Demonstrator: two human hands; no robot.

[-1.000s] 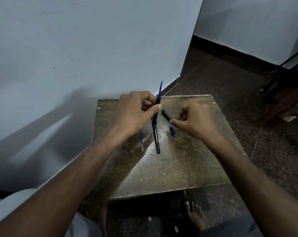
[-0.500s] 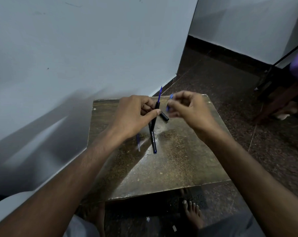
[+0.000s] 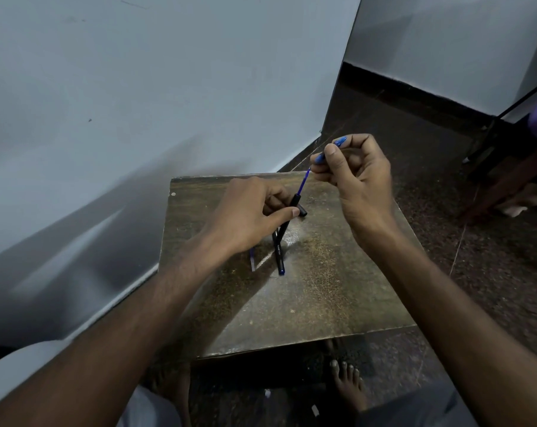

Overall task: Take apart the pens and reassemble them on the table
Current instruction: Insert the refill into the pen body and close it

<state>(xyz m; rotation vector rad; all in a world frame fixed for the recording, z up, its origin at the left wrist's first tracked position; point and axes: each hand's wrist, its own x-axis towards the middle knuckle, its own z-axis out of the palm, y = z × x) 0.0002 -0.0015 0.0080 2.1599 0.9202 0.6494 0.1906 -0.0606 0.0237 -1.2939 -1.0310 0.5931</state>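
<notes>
My left hand (image 3: 251, 211) grips a black pen barrel (image 3: 283, 238) and holds it tilted, its lower end resting on the small worn table (image 3: 322, 303). A thin blue refill (image 3: 302, 184) sticks out of the barrel's top. My right hand (image 3: 356, 180) is raised above the barrel and pinches a small blue tip piece (image 3: 338, 143) right at the refill's upper end. A short black pen part (image 3: 303, 211) lies on the table just behind the barrel. A second refill (image 3: 252, 261) lies flat under my left wrist.
A pale wall (image 3: 137, 118) runs close along the table's left and back edge. Dark floor surrounds the table, with my bare foot (image 3: 347, 383) below the front edge. Dark wooden furniture (image 3: 507, 177) stands at the far right.
My right hand took the blue tip piece from the table, left the short black part lying there, and rose to the refill's top. My left hand kept the barrel in place.
</notes>
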